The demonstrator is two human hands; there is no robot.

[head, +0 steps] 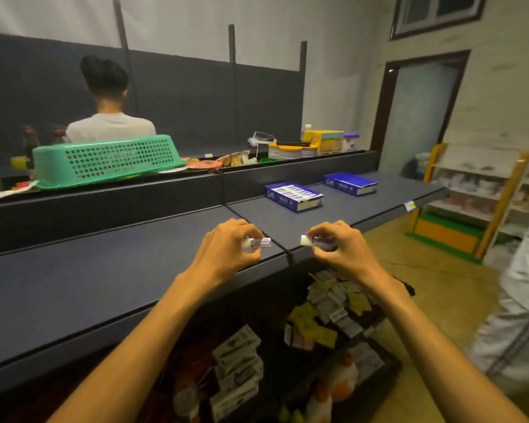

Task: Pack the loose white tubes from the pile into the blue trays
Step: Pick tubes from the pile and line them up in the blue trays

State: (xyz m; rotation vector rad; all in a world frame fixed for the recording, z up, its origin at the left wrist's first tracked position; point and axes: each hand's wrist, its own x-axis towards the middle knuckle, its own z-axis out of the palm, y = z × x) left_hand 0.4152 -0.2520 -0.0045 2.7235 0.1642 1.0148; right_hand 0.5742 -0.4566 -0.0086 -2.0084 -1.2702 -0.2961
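My left hand point(226, 247) grips a small white tube point(258, 243) with a purple label above the front edge of the dark shelf point(104, 285). My right hand point(338, 250) grips another white tube point(310, 240), its white cap pointing left. Farther back on the shelf lies a blue tray point(293, 196) with a row of several white tubes in it. A second blue tray point(350, 183) lies to its right, its top showing plain blue. No loose pile of tubes is in view.
A green perforated basket point(104, 160) lies upside down on the upper ledge, with jars and boxes point(315, 145) to the right. A person in a white shirt point(110, 126) sits behind it. Lower shelves hold packets point(333, 300). Another person point(519, 300) stands at the right edge.
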